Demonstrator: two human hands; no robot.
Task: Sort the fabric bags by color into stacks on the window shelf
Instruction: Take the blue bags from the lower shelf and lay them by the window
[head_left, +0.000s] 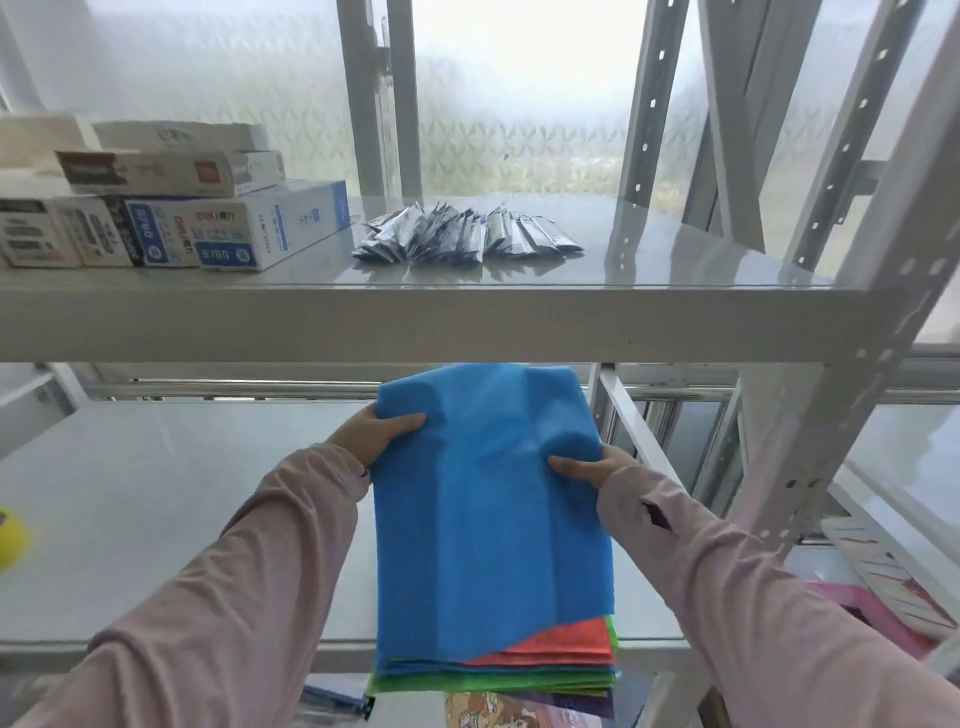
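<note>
A blue fabric bag (488, 499) is lifted off a mixed pile at the front of the lower white shelf (156, 493). My left hand (371, 431) grips its upper left edge, thumb on top. My right hand (589, 467) pinches its right edge. Its far end reaches under the upper shelf. Beneath it lies the stack of fabric bags (545, 660), showing an orange-red layer, green layers and blue ones at the shelf's front edge.
The upper shelf (415, 317) carries stacked stationery boxes (171, 208) at the left and a row of dark foil packets (467, 234) in the middle. Perforated metal uprights (852, 395) stand to the right. A yellow object (13, 538) sits at the far left edge.
</note>
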